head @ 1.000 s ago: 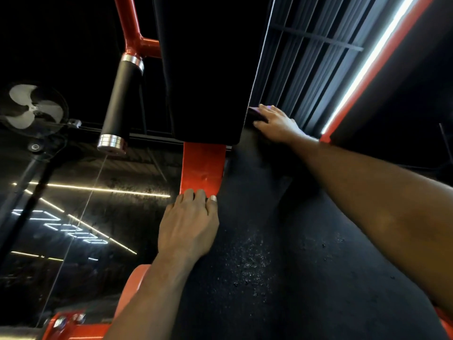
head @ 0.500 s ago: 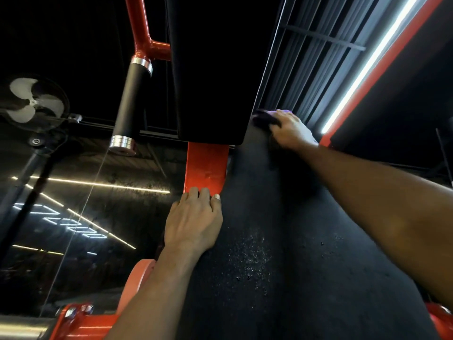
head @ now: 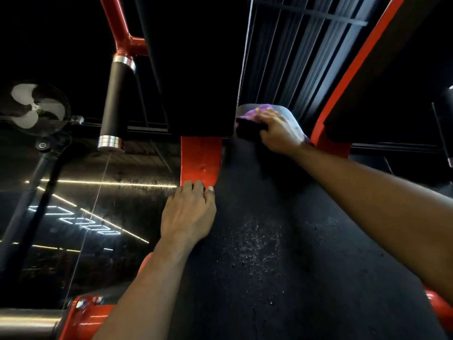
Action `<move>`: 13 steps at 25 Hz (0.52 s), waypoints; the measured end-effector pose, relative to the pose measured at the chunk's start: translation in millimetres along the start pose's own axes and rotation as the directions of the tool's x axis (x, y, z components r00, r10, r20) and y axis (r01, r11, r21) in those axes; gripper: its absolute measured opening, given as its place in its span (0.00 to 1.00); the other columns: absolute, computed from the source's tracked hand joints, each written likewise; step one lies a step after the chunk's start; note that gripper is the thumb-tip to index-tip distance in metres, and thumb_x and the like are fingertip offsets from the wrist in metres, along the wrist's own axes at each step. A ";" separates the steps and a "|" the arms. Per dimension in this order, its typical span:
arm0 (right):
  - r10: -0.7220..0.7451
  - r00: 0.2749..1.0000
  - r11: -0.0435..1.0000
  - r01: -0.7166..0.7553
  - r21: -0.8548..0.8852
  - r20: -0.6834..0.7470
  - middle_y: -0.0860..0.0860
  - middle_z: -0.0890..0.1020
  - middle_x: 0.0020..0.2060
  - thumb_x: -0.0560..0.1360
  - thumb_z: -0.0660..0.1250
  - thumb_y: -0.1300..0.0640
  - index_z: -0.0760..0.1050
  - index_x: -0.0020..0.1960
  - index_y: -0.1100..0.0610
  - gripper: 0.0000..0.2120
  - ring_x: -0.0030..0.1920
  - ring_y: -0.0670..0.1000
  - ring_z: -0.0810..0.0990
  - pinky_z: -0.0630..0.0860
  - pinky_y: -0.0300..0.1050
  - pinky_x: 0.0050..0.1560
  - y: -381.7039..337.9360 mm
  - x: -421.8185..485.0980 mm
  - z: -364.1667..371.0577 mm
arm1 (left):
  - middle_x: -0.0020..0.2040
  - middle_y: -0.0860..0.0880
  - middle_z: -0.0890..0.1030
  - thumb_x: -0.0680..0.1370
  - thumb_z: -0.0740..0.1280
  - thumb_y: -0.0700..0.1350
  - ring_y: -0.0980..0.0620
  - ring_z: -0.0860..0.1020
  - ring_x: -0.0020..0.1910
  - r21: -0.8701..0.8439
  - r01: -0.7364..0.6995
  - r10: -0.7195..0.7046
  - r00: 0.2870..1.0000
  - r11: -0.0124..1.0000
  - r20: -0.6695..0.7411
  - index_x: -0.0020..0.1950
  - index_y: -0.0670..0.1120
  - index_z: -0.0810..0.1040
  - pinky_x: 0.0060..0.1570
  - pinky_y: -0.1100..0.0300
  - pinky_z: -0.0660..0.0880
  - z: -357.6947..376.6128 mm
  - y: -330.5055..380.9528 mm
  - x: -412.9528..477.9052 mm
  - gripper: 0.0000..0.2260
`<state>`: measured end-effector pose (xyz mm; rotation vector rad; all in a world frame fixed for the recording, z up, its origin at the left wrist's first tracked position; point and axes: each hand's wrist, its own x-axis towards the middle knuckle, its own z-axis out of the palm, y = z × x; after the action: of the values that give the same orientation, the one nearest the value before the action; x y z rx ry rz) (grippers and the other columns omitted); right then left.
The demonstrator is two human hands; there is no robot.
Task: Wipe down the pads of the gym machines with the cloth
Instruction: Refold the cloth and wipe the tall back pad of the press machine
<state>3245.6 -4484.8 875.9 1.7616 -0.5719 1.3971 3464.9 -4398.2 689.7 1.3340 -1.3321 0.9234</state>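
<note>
cloth (head: pixel 250 113) under right hand (head: pixel 279 133), seemingly atop pad (head: pixel 269 241).

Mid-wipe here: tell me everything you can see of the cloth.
The cloth is purple, soft-looking fabric, bunched and blurred. Most of it is hidden under the right hand, which lies over it; only a patch past the fingertips and a sliver by the wrist show. It sits at the far end of the long black pad, beside the lower corner of the upright black pad. Gripped or just pressed: cannot tell.
</note>
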 end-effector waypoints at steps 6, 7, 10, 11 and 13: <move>-0.062 0.996 0.998 0.061 -0.018 -0.068 0.46 0.74 0.73 0.74 0.57 0.52 0.73 0.72 0.45 0.27 0.77 0.52 0.65 0.60 0.51 0.77 -67.5 -70.5 20.7 | 0.52 0.50 0.72 0.85 0.54 0.49 0.46 0.73 0.55 -0.154 -0.028 0.033 0.999 0.988 0.026 0.53 0.49 0.71 0.53 0.51 0.66 -3.7 -9.5 -2.1 0.09; -0.183 0.983 0.983 0.183 0.000 0.006 0.45 0.72 0.74 0.72 0.60 0.55 0.73 0.73 0.45 0.29 0.78 0.51 0.64 0.57 0.50 0.78 -72.4 -87.1 17.4 | 0.53 0.50 0.72 0.85 0.54 0.49 0.47 0.73 0.55 -0.143 -0.032 0.039 0.998 0.989 0.045 0.54 0.48 0.72 0.54 0.51 0.67 -5.7 -9.9 -2.2 0.09; -0.330 0.935 0.942 0.335 -0.018 0.132 0.45 0.69 0.76 0.71 0.58 0.58 0.69 0.76 0.45 0.33 0.79 0.48 0.60 0.57 0.53 0.79 -37.2 -69.6 -0.4 | 0.53 0.49 0.75 0.85 0.54 0.48 0.49 0.73 0.52 -0.186 0.014 0.004 0.996 0.982 0.094 0.53 0.47 0.73 0.52 0.52 0.67 -12.7 -7.7 -1.2 0.10; -0.249 0.964 0.968 0.252 -0.017 0.096 0.45 0.69 0.76 0.71 0.56 0.58 0.69 0.76 0.46 0.33 0.79 0.48 0.60 0.59 0.55 0.79 -27.2 -57.1 -5.3 | 0.53 0.48 0.75 0.85 0.54 0.48 0.48 0.73 0.52 -0.199 0.029 -0.007 0.994 0.980 0.113 0.52 0.47 0.73 0.52 0.52 0.67 -15.0 -6.8 -0.5 0.10; 0.056 0.998 0.998 -0.055 0.042 -0.021 0.46 0.70 0.76 0.74 0.57 0.59 0.71 0.75 0.46 0.30 0.79 0.51 0.60 0.60 0.58 0.77 -33.9 -49.8 -6.0 | 0.53 0.46 0.75 0.85 0.54 0.47 0.45 0.73 0.54 -0.158 0.019 0.005 0.989 0.987 0.149 0.51 0.45 0.73 0.55 0.48 0.69 -17.6 -4.9 -0.1 0.11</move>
<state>3253.3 -4466.6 818.7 1.7725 -0.5873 1.4747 3472.0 -4381.7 692.7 1.3026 -1.4824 0.7078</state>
